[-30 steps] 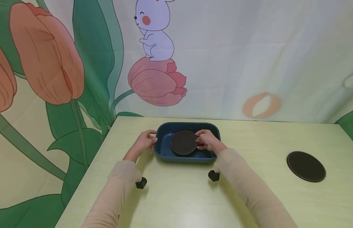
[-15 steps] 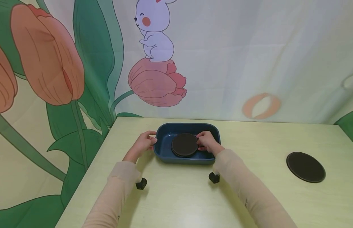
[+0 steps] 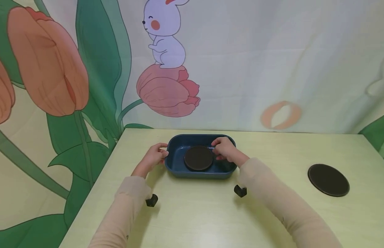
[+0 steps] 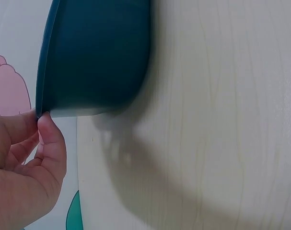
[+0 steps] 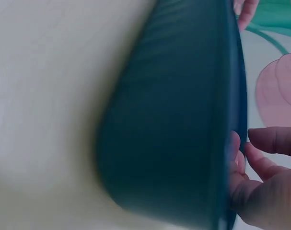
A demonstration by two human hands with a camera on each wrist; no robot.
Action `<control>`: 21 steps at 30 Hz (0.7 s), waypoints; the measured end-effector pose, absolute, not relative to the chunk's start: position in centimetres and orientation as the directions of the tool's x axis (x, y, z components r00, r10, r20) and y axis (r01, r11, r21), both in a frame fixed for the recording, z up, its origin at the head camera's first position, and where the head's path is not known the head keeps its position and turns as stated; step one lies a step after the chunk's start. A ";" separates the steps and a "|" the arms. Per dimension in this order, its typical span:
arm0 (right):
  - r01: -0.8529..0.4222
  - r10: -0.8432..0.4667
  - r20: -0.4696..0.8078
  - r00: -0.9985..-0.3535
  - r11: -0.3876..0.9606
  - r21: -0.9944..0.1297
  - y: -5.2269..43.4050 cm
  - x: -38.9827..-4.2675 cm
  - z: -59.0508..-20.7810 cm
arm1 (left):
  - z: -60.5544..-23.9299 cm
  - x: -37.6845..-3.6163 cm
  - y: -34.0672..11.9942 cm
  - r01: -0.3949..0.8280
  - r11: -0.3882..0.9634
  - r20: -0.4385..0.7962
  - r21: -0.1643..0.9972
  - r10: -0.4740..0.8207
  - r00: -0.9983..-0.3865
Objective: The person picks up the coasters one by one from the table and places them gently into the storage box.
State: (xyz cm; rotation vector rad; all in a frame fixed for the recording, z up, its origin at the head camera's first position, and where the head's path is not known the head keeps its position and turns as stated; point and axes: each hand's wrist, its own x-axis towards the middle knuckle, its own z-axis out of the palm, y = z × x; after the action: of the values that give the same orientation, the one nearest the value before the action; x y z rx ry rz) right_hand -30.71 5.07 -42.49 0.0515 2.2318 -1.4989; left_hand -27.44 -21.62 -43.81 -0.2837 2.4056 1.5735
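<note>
A dark blue rectangular tray (image 3: 199,173) stands on the pale yellow-green table, near its far left. A black round disc (image 3: 198,157) lies flat inside it. My left hand (image 3: 154,157) pinches the tray's left rim; in the left wrist view the thumb of that hand (image 4: 28,163) sits against the edge of the tray (image 4: 97,57). My right hand (image 3: 224,149) hovers over the tray's right end, just beside the disc, fingers loosely curled. In the right wrist view that hand (image 5: 262,189) has a gap between its fingers with nothing in it, above the tray wall (image 5: 174,120).
A second black disc (image 3: 328,179) lies on the table at the far right. A printed curtain with a rabbit and tulips hangs right behind the table's back edge. The table's left edge runs close to my left arm.
The disc was tilted in my right hand's fingers; it now lies flat in the tray, and the right hand has lifted slightly off it. The left hand stayed on the rim.
</note>
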 end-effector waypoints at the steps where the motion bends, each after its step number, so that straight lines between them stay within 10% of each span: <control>1: 0.257 -0.234 -0.378 -0.896 0.420 -0.870 5.3 -30.6 -42.0 | -43.8 -27.4 -21.6 -0.300 0.401 -0.316 0.866 -0.026 -0.948; 21: 0.138 -0.362 -0.338 -0.869 0.479 -0.867 14.3 -29.9 -37.4 | -43.6 -27.3 -21.3 -0.311 0.402 -0.330 0.861 -0.022 -0.944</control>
State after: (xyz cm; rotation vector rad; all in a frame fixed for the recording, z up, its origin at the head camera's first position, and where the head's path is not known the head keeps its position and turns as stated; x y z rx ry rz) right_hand -29.95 14.32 -37.45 -0.1861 2.2458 -1.3795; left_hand -27.34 -21.28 -43.58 -0.2923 2.3952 1.5580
